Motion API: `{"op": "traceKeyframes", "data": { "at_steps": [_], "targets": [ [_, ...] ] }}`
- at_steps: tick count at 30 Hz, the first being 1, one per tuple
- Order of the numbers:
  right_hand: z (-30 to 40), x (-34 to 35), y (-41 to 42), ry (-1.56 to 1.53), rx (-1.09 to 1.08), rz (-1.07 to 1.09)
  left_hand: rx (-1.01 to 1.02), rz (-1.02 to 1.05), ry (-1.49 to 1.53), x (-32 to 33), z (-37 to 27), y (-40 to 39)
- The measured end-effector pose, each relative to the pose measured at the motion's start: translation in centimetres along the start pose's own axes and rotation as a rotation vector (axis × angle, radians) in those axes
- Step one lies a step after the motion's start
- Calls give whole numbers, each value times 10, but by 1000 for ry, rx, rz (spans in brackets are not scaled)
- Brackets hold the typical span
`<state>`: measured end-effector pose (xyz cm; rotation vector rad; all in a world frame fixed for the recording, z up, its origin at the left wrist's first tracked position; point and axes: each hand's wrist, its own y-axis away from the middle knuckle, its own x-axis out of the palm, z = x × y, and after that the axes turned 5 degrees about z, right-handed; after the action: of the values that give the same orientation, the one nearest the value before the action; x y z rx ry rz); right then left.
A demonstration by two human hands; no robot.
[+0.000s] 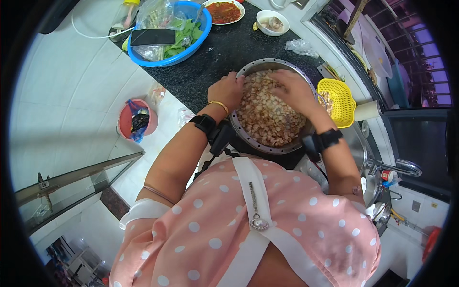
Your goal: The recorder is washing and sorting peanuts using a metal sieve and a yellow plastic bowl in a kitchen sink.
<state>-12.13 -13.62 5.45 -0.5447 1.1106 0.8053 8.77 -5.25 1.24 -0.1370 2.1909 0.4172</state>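
A wide metal pot (247, 137) with a row of holes around its rim stands on the dark speckled countertop (215, 53). Many small pale, brown-tinged pieces (265, 118), which look like peeled garlic cloves or small shellfish, fill it in a mound. My left hand (226, 89) rests on the pot's left rim, its fingers curled over the edge. Over the right part of the heap is my right hand (292, 89), slightly blurred, its fingers spread on or just above the pieces. Whether its fingertips hold any is hidden.
Right of the pot, a yellow plastic basket (342, 104) holds similar pieces beside the sink (355, 140). A blue basket (206, 25) with greens, bags and a phone (153, 37) stands back left. Behind are a plate of red sauce (224, 12), a white bowl (263, 16) and a crumpled plastic bag (302, 48).
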Motion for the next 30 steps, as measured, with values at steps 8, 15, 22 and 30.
{"op": "traceKeyframes", "data": {
  "at_steps": [8,15,22,30],
  "targets": [
    [42,54,-29,125,26,280,21,-34,0,3,0,0],
    [60,40,25,99,-104,402,10,-21,25,1,3,-1],
    [48,26,68,32,11,432,28,-4,-3,0,1,0],
    [22,30,75,-81,77,435,55,-28,-8,0,0,0]
  ]
}}
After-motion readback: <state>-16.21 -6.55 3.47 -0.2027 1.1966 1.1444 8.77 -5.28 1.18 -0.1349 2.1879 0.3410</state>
